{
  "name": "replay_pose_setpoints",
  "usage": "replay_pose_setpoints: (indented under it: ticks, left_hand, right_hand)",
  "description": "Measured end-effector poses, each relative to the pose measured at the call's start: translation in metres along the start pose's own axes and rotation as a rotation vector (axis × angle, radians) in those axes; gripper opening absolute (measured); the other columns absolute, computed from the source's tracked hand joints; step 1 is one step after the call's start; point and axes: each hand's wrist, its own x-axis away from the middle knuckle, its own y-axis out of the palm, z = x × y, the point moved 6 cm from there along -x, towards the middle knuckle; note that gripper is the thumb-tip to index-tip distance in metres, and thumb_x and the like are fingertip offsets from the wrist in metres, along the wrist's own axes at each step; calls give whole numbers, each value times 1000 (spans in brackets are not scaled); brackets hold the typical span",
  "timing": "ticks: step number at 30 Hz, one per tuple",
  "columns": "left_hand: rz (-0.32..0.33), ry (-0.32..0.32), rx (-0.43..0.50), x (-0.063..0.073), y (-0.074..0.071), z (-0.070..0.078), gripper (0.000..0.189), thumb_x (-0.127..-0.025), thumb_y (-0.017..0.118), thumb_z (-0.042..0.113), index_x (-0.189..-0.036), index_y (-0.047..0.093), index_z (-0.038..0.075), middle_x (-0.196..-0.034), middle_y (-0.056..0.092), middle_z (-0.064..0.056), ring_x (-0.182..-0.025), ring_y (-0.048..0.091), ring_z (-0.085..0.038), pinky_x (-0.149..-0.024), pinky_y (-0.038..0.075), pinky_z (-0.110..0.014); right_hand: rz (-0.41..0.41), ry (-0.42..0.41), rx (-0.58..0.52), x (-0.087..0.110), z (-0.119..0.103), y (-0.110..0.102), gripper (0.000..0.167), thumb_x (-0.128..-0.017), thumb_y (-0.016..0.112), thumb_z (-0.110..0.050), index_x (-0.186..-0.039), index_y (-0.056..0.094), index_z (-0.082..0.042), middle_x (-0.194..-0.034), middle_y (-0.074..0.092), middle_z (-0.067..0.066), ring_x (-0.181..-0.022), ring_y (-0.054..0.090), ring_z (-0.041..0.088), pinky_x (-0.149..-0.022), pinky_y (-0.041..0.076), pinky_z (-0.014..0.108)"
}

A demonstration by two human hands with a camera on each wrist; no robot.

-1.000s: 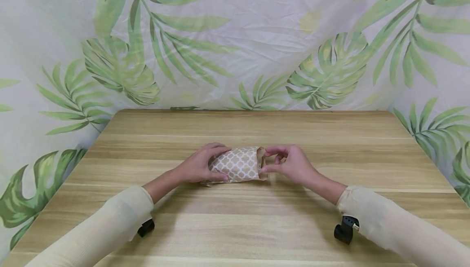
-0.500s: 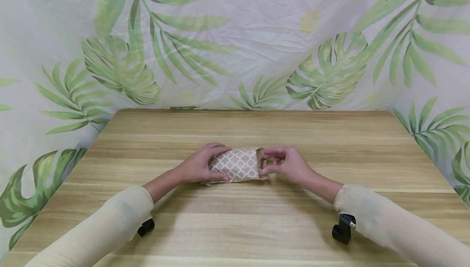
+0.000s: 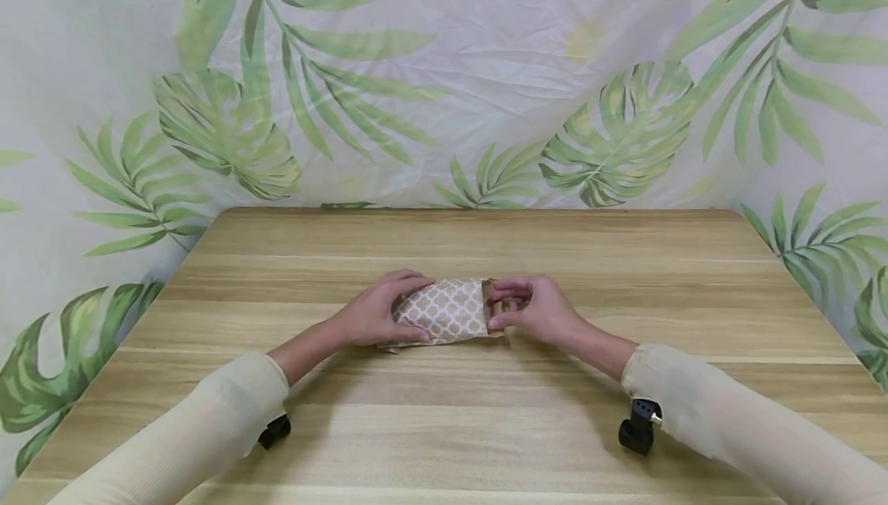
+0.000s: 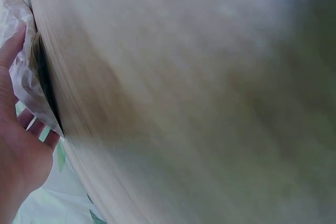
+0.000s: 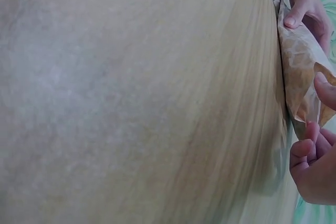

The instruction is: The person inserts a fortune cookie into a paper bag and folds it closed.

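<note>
A brown paper bag point(image 3: 445, 310) with a white lattice print lies on its side at mid-table. My left hand point(image 3: 381, 311) grips its left end, thumb along the near side and fingers over the far side. The left wrist view shows the left hand point(image 4: 21, 153) around the crinkled bag point(image 4: 26, 74). At the bag's mouth, facing right, my right hand point(image 3: 537, 308) has its thumb and curled fingers at the opening. A pale, see-through piece point(image 5: 313, 106) shows between the right hand's fingers point(image 5: 310, 150) at the mouth; its kind is unclear, and the bag hides the rest.
The wooden table point(image 3: 444, 428) spreads around the bag on every side. Behind it hangs a leaf-printed cloth point(image 3: 486, 81). Black wrist cameras sit under both sleeves, the left camera point(image 3: 275, 431) and the right camera point(image 3: 640, 428).
My right hand has shifted a little left, its fingertips now closer into the bag's mouth. The left hand and the bag have hardly moved.
</note>
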Motion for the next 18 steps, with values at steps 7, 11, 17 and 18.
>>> replay_pose_setpoints:
  ticks: [7,11,17,18]
  left_hand:
    - [5,-6,-5,0,1,-2,86,-75,93,38,-147,57,6,-144,56,-14,-135,52,-36,-115,40,-57]
    - [3,-3,-6,0,1,-2,86,-76,93,39,-147,57,6,-144,56,-14,-135,52,-36,-115,40,-57]
    - [1,-5,-12,0,1,-4,87,-76,93,40,-147,57,6,-145,56,-14,-135,51,-36,-115,40,-58]
    - [2,-5,-15,0,1,-4,87,-76,92,41,-147,56,6,-145,56,-14,-135,51,-37,-114,40,-58]
  right_hand:
    - [15,44,-19,5,2,-4,58,-80,88,-2,-130,63,13,-114,75,20,-94,65,18,-73,50,17]
    - [15,40,-12,5,2,-3,56,-80,87,0,-129,64,13,-113,76,20,-87,62,15,-69,48,17]
    - [-8,-6,64,3,-1,-4,60,-78,89,-2,-130,63,13,-110,76,19,-74,55,14,-63,47,18]
    - [-14,-14,80,2,-2,-4,60,-77,89,-2,-130,64,13,-109,77,18,-74,56,14,-64,47,19]
